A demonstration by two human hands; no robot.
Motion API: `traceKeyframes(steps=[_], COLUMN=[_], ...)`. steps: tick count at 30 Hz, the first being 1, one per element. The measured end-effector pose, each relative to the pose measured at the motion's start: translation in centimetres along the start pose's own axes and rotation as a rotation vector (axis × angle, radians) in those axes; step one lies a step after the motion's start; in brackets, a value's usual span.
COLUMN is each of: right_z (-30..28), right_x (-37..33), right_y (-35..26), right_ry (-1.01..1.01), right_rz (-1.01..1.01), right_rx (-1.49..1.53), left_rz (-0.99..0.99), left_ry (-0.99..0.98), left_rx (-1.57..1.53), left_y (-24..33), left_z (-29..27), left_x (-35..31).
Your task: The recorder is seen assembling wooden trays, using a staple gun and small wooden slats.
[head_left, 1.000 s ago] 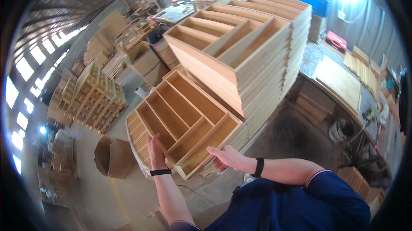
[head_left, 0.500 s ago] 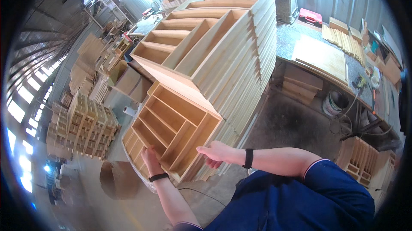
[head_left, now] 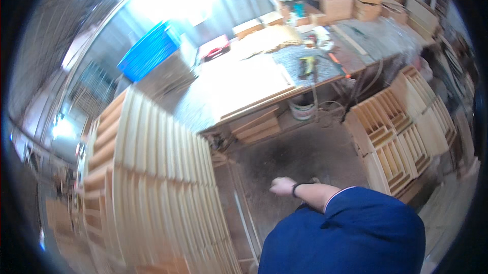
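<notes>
Trays [head_left: 170,187]: pale wood, piled high in two columns side by side, taking up the lower left of the frame, with divided insides along the left edge and a bit of blur lower down
Right hand [head_left: 283,186]: just below centre frame, over the dark floor [head_left: 305,157], well apart from the trays, with fingers curled in narrow, basically a fist, black wristband [head_left: 295,190] just behind
Left hand: out of frame, so can't tell wide, narrow or holding something
Sleeve [head_left: 376,213]: navy blue, lower right of the frame
Bench [head_left: 193,106]: across the upper middle, pretty cluttered, with a washed-out pale board [head_left: 244,83], pink-red case [head_left: 214,47] and orange-handled tool [head_left: 335,61] on top
Bucket [head_left: 302,109]: whitish, under the bench edge, right of some wooden boards [head_left: 256,126]
Blue bin [head_left: 150,52]: upper left, tilted in the frame
Second pile [head_left: 394,136]: more compartmented wooden pieces, right side of the frame, near the bench
</notes>
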State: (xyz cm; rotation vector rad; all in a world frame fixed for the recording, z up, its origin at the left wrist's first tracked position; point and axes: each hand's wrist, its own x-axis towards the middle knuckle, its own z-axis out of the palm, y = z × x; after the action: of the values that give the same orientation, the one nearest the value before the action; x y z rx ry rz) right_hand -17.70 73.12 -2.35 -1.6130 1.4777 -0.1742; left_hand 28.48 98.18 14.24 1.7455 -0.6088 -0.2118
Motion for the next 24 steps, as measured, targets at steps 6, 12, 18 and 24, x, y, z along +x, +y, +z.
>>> traceKeyframes(steps=[6,12,18,24], right_z=[-14.8,-19.9,-14.2,-15.6], right_x=[-8.1,-20.2,-18.5,-15.6], right_y=[30.6,41.0,41.4,35.2], right_ry=[0.268,0.607,0.404,0.724], right_rz=[0.917,1.112,1.249,0.979], right_rx=[-0.026,0.140,0.368,0.727], left_rz=[-0.480,-0.855,-0.875,-0.739], left_ry=[-0.541,-0.858,-1.006,-1.336], left_rx=[0.056,0.221,0.235,0.302], left_y=[-6.5,-8.9,-5.7,-1.7], left_z=[19.8,32.1,46.8,70.6], left_x=[-8.8,-11.4,-3.8,-10.5])
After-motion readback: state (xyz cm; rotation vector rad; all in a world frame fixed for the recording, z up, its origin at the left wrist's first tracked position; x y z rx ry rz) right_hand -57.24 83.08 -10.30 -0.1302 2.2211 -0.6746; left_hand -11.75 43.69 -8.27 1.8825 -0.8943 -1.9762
